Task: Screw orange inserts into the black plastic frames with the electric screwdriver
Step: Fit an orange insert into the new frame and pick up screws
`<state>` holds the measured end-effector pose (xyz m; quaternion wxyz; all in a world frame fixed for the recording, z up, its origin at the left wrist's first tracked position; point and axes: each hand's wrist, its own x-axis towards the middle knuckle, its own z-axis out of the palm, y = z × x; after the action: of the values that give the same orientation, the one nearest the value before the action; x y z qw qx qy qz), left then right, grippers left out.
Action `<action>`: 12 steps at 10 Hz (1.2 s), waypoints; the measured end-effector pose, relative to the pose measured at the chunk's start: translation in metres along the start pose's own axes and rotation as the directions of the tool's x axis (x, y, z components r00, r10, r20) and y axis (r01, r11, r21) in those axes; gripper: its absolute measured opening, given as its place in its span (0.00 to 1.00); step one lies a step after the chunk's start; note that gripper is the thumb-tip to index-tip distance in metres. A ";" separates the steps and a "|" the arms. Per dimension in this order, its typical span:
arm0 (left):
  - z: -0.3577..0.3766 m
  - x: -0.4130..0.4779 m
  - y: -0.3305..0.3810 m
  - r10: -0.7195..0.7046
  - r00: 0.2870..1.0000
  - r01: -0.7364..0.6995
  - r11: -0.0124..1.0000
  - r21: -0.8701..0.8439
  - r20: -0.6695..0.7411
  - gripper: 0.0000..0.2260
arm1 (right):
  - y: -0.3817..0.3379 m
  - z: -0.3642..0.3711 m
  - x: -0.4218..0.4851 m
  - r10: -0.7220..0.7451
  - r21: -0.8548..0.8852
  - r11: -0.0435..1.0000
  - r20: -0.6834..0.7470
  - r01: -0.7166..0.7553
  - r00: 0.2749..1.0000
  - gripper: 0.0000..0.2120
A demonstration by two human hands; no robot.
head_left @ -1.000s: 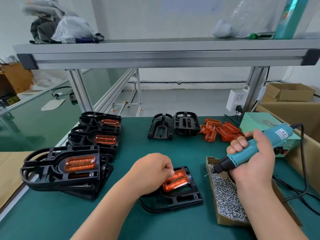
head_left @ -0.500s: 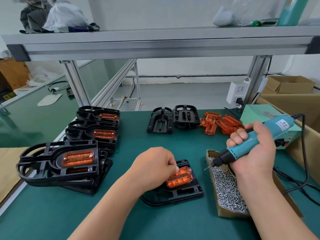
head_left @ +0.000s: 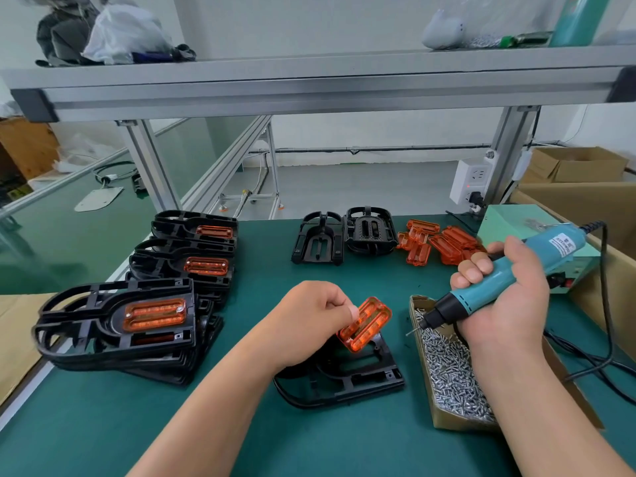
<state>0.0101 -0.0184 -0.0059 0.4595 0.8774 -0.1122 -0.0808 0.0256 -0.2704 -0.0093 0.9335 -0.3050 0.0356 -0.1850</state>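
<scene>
At centre, my left hand (head_left: 309, 321) is pinching an orange insert (head_left: 365, 324), tilted over the black frame (head_left: 364, 382), not yet seated. My right hand (head_left: 509, 315) is gripping the screwdriver (head_left: 481, 294). At left, finished frames (head_left: 113, 325) are lying stacked; spare inserts (head_left: 444, 242) are waiting upper right.

The dark green worktop (head_left: 103, 425) is carrying stacks of black plastic frames with orange inserts (head_left: 103, 342) at left; two bare black frames (head_left: 318, 241) and a heap of loose orange inserts (head_left: 451, 244) are lying far back; another black frame (head_left: 361, 376) is lying nearer, beside a cardboard tray of silver screws (head_left: 457, 424); a pale green box (head_left: 509, 218) is sitting rightmost.
</scene>
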 end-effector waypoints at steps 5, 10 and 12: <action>-0.002 -0.002 0.003 -0.016 0.999 0.019 0.998 0.057 -0.052 0.08 | 0.001 -0.001 0.001 0.003 -0.005 1.000 0.013 -0.003 1.000 0.10; 0.007 -0.003 0.019 -0.015 0.961 0.203 0.711 -0.673 0.275 0.05 | 0.001 0.001 0.000 0.000 -0.009 1.000 0.004 0.000 1.000 0.10; 0.004 -0.001 0.014 -0.065 0.972 0.189 0.783 -0.592 0.224 0.17 | 0.000 0.000 -0.001 -0.007 -0.015 1.000 0.006 0.007 1.000 0.10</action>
<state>0.0066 -0.0295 0.0036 0.6979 0.6761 -0.0641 -0.2273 0.0245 -0.2694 -0.0092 0.9306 -0.3129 0.0330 -0.1872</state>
